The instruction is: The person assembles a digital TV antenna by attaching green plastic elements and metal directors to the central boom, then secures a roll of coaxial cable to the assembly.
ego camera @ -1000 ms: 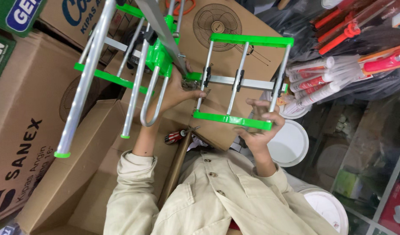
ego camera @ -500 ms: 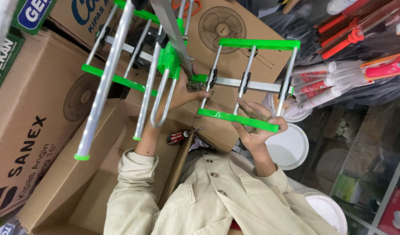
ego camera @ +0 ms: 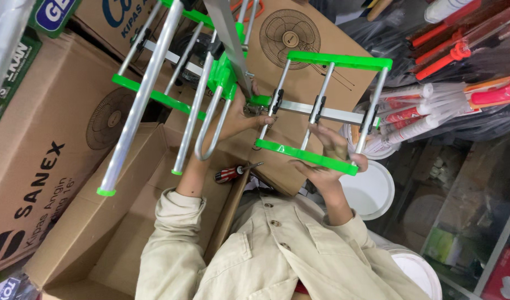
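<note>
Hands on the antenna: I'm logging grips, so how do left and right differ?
The left hand pinches the antenna at its central joint, fingers bunched; the right hand grips the lower green bar of the small frame, fingers spread. The left hand sits higher in the picture than the right hand. Both hold the same antenna.

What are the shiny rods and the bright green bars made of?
The rods look like bare metal, probably aluminium: silvery, smooth, with a dull shine. The green bars look like moulded plastic: one even bright colour, slightly glossy. The right hand holds one of them.
</note>
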